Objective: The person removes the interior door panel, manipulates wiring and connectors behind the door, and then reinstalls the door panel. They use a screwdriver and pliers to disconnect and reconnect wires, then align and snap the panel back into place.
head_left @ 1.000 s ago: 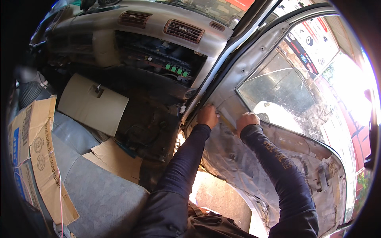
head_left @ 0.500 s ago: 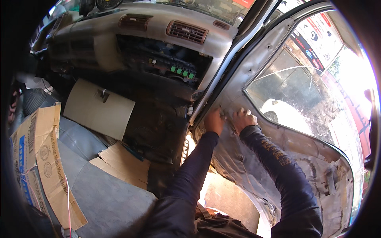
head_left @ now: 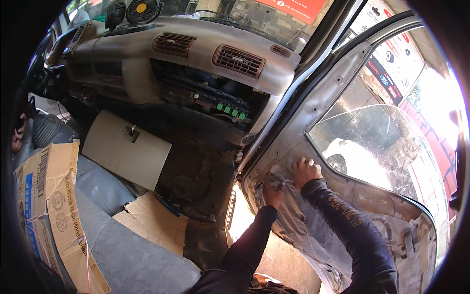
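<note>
My left hand (head_left: 273, 191) is closed on the crumpled upper edge of a thin, greyish plastic sheet (head_left: 301, 215) that hangs over the inner face of the car door (head_left: 325, 90). Wrinkled folds of the sheet bunch up above its fingers. Just to the right, below the front corner of the door window (head_left: 362, 139), my right hand (head_left: 306, 172) rests against the bare door metal. Its fingers are curled in, knuckles up, and what they pinch is hidden. The sheet's wrinkles run close to that hand as well.
The dashboard (head_left: 235, 39) has an open cavity with green relays (head_left: 231, 110). A detached beige glovebox lid (head_left: 126, 149) and pieces of cardboard (head_left: 154, 223) lie by the grey seat (head_left: 132, 255). A small fan (head_left: 142, 9) stands on the dash. At the far left edge, part of another person's hand (head_left: 18, 132) shows.
My left hand has come down the door, and the plastic's upper edge now bunches at its fingers. The right hand stays near the window corner. The whole view has shifted, showing more dashboard.
</note>
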### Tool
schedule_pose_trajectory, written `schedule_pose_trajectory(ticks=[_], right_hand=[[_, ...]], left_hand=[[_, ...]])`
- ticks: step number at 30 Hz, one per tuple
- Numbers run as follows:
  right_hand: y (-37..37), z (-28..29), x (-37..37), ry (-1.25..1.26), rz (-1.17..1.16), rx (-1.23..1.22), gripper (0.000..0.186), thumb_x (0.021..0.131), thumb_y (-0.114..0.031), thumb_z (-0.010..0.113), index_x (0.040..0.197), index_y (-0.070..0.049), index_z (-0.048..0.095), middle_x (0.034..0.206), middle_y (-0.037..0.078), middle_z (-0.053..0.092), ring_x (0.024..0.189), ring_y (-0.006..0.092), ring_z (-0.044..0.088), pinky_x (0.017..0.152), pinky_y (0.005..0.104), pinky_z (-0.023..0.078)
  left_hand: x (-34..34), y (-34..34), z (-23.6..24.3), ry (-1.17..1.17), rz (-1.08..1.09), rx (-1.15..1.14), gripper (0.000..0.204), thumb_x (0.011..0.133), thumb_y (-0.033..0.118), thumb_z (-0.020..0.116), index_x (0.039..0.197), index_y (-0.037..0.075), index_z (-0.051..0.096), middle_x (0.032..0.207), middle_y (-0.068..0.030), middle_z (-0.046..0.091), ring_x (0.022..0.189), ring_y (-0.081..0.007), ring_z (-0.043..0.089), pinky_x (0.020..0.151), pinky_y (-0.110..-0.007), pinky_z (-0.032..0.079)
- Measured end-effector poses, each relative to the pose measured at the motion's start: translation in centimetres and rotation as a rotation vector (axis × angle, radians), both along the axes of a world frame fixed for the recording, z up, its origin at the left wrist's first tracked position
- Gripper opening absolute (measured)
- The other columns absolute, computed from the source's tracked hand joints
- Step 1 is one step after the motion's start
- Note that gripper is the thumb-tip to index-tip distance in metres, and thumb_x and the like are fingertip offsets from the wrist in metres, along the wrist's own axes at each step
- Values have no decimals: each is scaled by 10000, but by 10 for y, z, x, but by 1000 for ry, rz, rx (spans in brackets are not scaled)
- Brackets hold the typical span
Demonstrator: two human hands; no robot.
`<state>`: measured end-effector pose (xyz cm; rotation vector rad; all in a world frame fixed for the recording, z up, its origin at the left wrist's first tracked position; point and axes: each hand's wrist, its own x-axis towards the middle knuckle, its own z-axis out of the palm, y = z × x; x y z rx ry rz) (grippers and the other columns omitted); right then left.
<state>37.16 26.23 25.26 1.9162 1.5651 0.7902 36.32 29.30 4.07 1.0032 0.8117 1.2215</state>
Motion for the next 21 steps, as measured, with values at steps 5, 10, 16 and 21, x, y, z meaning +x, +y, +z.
schedule_pose_trajectory(ticks=[5,10,16,21], right_hand=[[14,2,-1,-19,316,-31,173,893,-247,595,1015,-158,680,1000,64,623,929,246,629,745,440,488],[38,-11,7,-57,439,-140,179,900,-248,581,997,-169,709,1053,31,667,1005,223,634,851,423,471],[58,-21,9,21,310,-258,331,748,-270,699,1048,-131,708,1051,52,680,1012,220,645,963,400,411],[61,-3,11,70,349,-229,159,852,-215,604,901,-148,739,976,31,703,1004,208,655,938,381,413]], left_hand=[[-11,23,-26,35,89,125,386,774,77,854,1083,11,631,982,-103,669,896,-211,630,812,-357,513],[-31,43,-51,154,-160,-77,427,715,173,877,1042,8,659,1018,-176,695,1005,-318,681,845,-438,516],[-56,53,-31,290,39,138,185,796,154,785,877,27,678,847,-167,701,871,-313,701,760,-412,525],[-44,65,-15,259,-53,64,244,807,130,790,998,9,699,868,-180,699,817,-348,679,773,-429,523]])
